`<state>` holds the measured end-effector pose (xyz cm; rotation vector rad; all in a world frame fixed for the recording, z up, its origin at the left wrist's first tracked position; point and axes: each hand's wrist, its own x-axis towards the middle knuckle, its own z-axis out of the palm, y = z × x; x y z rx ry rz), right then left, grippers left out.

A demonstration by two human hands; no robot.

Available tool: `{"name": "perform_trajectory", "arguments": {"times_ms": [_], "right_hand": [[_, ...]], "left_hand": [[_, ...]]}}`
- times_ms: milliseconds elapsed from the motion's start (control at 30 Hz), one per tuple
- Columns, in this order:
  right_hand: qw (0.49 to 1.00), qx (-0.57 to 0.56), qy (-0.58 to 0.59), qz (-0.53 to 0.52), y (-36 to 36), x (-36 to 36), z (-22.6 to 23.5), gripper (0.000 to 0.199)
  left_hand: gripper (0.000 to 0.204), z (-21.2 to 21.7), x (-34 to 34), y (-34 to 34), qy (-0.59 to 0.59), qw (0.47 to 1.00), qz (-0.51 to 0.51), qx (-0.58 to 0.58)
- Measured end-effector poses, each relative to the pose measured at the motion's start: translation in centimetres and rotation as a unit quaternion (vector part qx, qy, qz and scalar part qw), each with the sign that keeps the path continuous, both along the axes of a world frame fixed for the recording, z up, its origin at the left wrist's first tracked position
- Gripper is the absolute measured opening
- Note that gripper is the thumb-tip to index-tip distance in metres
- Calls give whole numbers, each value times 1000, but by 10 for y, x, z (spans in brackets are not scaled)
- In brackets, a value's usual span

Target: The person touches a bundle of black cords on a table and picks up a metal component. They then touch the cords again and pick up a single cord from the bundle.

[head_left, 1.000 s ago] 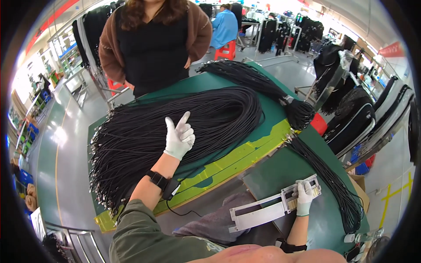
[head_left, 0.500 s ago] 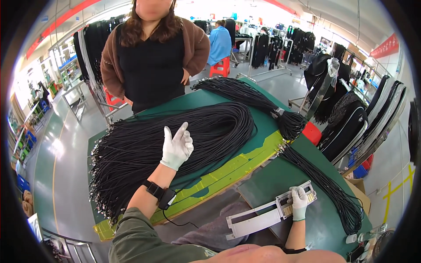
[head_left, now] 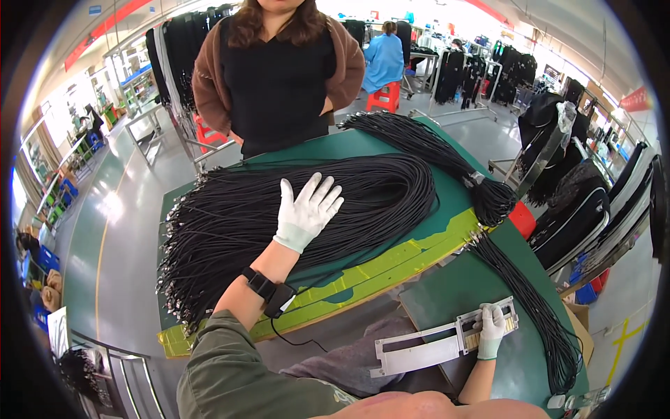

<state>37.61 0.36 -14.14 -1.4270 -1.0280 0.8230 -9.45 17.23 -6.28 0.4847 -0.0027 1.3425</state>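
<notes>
Big looped bundle of black cords (head_left: 279,209) lies spread across the middle of the green bench (head_left: 447,293), metal-tipped ends fanned toward the near-left edge. Left hand (head_left: 306,213), in a white glove, rests flat on top of the bundle, fingers spread wide, gripping nothing. Right hand (head_left: 490,329), also gloved, is closed around the end of a flat grey metal jig (head_left: 440,342) at the near-right side of the bench, well apart from the bundle. A black wrist strap (head_left: 269,292) with a thin lead sits on the left forearm. A second bundle (head_left: 447,157) runs diagonally over the far-right corner, and a thinner strand bunch (head_left: 530,307) trails down the right side past the jig. Yellow-green strip (head_left: 391,262) lies along the bench between bundle and jig. A person in a black top and brown cardigan (head_left: 279,77) stands at the far edge. Judged from this, picking cords cleanly calls for keeping the palm light, separating a few strands at the top without dragging the loop, and holding the jig level and steady.
</notes>
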Motion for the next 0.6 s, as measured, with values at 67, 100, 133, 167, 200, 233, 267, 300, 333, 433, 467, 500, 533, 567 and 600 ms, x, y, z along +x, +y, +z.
{"name": "perform_trajectory", "arguments": {"times_ms": [67,100,133,167,200,233,267,300,333,433,467,500,533,567,600], "right_hand": [[1000,5,-4,-3,1,1,0,17],[1000,6,-4,0,-2,1,0,17],[1000,2,-1,-2,-5,1,0,17],[1000,-2,1,-5,-9,1,1,16],[1000,-7,3,-7,-9,1,1,16],[1000,-6,3,-6,-6,0,1,16],[1000,0,1,-7,-2,0,1,16],[1000,4,0,-9,0,0,1,17],[1000,9,-1,-11,1,0,0,17],[1000,-4,-5,-13,-4,0,-1,17],[1000,-8,-5,-9,-1,0,-3,17],[1000,-7,-3,-5,2,-1,-5,17],[1000,-4,-7,-5,1,1,-5,17],[1000,-1,-11,-5,0,2,-5,17],[1000,1,-15,-4,-1,4,-5,17]], "left_hand": [[79,-4,-3,0,-7,1000,5,-8],[76,-6,-5,-1,-13,1000,8,-17],[73,-7,-6,0,-20,999,9,-24],[73,-9,-7,1,-21,999,11,-23],[71,-10,-8,2,-57,998,-4,-40],[70,-12,-10,2,-94,994,-19,-58],[68,-14,-12,3,-130,988,-35,-75],[67,-16,-12,4,-166,980,-52,-94],[66,-18,-13,4,-201,971,-68,-112],[61,-25,-15,4,-305,930,-118,-167],[60,-25,-18,3,-337,915,-131,-181],[59,-25,-21,3,-369,898,-143,-195],[58,-15,-15,-1,-401,877,-160,-212],[58,-6,-8,-5,-402,875,-162,-214],[58,3,-2,-11,-254,947,-92,-174]]}}
